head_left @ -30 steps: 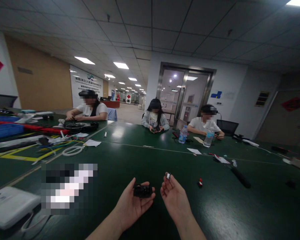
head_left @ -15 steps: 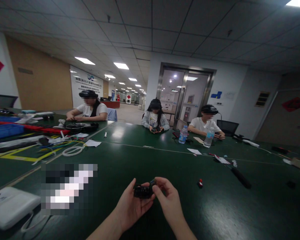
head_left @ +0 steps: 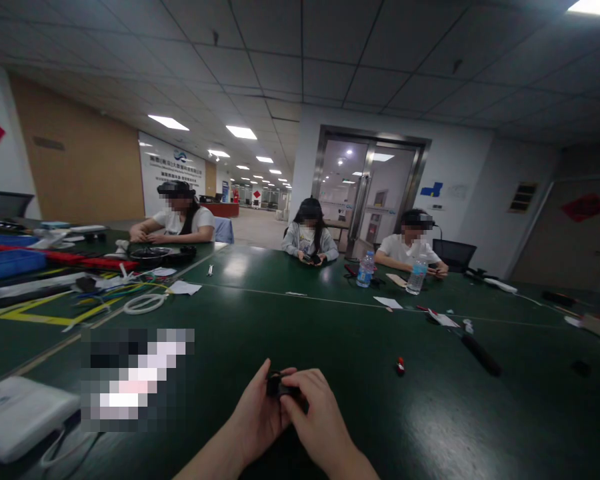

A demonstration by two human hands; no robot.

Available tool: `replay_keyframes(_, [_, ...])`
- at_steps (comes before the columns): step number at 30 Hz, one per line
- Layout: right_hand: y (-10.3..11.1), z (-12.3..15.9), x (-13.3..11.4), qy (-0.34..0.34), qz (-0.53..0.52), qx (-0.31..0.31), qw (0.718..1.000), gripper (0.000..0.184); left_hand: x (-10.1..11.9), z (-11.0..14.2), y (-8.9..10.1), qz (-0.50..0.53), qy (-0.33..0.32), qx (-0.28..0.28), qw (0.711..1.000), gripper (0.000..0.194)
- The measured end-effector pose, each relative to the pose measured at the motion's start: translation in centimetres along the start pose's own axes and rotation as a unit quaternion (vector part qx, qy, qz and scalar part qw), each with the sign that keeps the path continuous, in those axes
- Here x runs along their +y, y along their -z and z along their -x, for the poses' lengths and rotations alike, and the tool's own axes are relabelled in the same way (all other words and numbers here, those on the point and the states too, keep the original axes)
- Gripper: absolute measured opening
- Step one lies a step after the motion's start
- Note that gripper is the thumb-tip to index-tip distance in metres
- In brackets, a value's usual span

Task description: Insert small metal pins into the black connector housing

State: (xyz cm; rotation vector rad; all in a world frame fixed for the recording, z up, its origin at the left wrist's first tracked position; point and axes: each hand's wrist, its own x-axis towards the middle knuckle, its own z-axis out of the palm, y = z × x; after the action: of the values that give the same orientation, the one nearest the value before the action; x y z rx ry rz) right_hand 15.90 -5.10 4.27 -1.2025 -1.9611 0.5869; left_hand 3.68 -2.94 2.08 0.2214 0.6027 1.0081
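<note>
A small black device (head_left: 276, 385), its exact kind unclear, sits low in the middle of the head view, above the green table. My left hand (head_left: 256, 408) cradles it from the left and below, thumb raised along its side. From the right, my right hand (head_left: 319, 408) has its thumb and bent fingers closed over the device's right part, which they largely hide. The two hands are close together at the device. To their right, a small red and black item (head_left: 400, 366) lies on the table.
At the left are a white box-shaped device (head_left: 27, 417), a blurred-out patch, a coiled white cable (head_left: 144, 303) and blue trays (head_left: 10, 265). Two water bottles (head_left: 365, 269) stand farther off. A black-handled tool (head_left: 481, 354) lies right. Three people sit across the table.
My right hand has shifted left and slightly down over the device, covering more of it. A small piece seen at its fingertips before is now hidden. My left hand stays nearly in place.
</note>
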Motion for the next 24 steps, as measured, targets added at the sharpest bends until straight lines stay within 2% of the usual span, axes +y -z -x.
replay_keyframes(5, [-0.06,-0.07,0.02,0.004,0.009,-0.005,1.0,0.021,-0.13,-0.23,0.25,0.013,-0.001,-0.009,1.0,0.035])
replay_keyframes(12, [0.14,-0.15,0.08,-0.029,0.025,-0.023,0.999,0.017,-0.07,-0.31,0.44,0.015,-0.009,0.019,1.0,0.033])
replay_keyframes(19, [0.4,-0.16,-0.03,0.0,0.023,-0.028,0.999,0.021,-0.05,-0.03,0.23,0.004,-0.008,0.027,1.0,0.03])
replay_keyframes(24, [0.28,-0.19,0.07,0.001,0.026,-0.029,0.999,0.024,-0.22,-0.05,0.32,0.001,-0.016,0.008,1.0,0.031])
